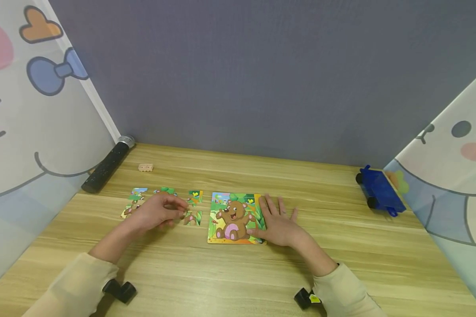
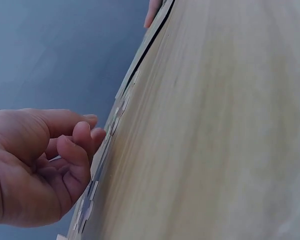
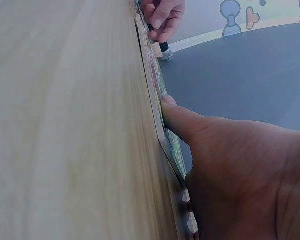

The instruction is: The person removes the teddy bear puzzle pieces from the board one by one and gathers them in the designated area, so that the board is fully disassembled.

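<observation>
A square puzzle board [image 1: 218, 237] with a brown bear picture lies on the table. My right hand [image 1: 279, 225] rests with spread fingers along its right edge, the thumb [image 3: 176, 116] over the board's face. Left of the board, my left hand [image 1: 158, 212] hovers low over loose bear-picture puzzle pieces, its fingers loosely bent. No piece shows between thumb and fingers in the left wrist view. Its fingertips are right beside a piece with brown and green print [image 1: 193, 218]. Another piece [image 1: 195, 197] lies just behind that one. More pieces [image 1: 138, 192] lie farther left, partly hidden by the hand.
A black microphone [image 1: 109, 165] with a silver head lies along the left wall. Near it is a small pinkish toy block [image 1: 146, 167]. A blue toy vehicle [image 1: 381, 190] stands at the far right by the wall. A grey panel [image 1: 238, 79] closes off the table's back.
</observation>
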A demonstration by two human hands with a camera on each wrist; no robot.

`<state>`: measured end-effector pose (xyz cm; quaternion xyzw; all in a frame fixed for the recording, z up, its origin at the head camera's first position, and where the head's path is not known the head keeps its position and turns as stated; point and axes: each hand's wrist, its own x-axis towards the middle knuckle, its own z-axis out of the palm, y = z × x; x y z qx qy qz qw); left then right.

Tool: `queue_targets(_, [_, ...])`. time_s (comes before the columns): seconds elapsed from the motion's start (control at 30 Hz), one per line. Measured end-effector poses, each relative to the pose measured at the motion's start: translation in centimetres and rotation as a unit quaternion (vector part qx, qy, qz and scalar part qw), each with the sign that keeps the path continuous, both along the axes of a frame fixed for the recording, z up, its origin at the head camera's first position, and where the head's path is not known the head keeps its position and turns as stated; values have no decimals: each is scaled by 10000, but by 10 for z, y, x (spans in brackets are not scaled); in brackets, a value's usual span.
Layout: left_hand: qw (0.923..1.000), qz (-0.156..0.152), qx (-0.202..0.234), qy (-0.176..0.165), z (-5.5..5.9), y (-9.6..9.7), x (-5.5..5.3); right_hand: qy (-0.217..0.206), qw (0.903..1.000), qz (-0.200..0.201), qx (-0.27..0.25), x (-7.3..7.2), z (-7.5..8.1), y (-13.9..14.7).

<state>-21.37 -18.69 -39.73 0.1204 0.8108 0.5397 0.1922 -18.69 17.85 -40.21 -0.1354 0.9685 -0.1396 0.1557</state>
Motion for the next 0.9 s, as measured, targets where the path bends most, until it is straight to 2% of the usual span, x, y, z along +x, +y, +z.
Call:
queue_targets(0.23, [9997, 86, -186, 156, -1, 4, 0, -1, 10000, 7, -24, 0, 1, -1])
queue_targets(0.4, [9994, -29, -147, 309, -1, 11, 2, -3, 10000, 8, -34, 1, 1, 0])
queue_targets(0.9, [9995, -243, 194, 81, 0, 45, 9, -14, 10000, -1, 3, 0, 3, 0])
